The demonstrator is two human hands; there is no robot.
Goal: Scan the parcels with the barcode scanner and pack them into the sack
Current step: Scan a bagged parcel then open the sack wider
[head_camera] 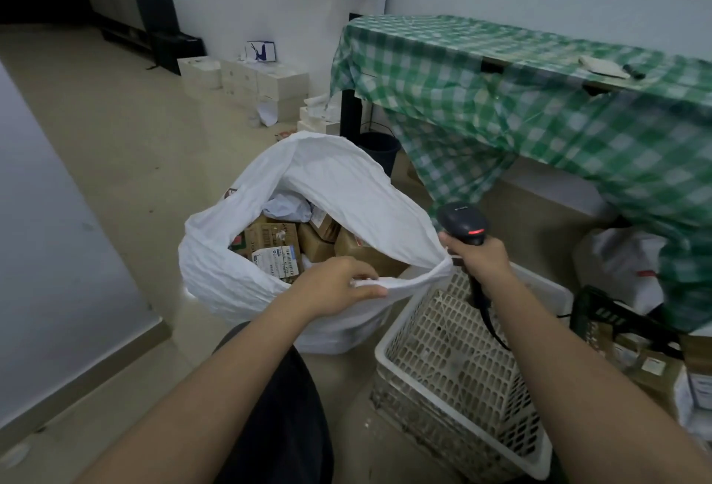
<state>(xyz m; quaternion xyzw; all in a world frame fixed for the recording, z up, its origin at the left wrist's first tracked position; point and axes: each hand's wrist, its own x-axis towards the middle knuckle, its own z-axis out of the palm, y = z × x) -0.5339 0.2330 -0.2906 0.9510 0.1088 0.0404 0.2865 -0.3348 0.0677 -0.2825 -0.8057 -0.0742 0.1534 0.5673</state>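
Note:
A white woven sack [239, 275] stands open on the floor in the middle of the view. Inside it lie several brown parcels [275, 243], one with a white barcode label on top. My left hand [339, 285] pinches the sack's near rim and holds it up. My right hand [479, 258] grips the handle of a black barcode scanner [462, 221] with a red light, and it also touches the right corner of the sack's rim. The scanner's cable hangs down into the basket.
A white perforated plastic basket [454, 364] sits right of the sack. A table under a green checked cloth [520, 106] stands at the right, with more parcels [651, 364] on the floor below it. White boxes [246, 79] line the far wall. A dark bucket [379, 148] stands behind the sack.

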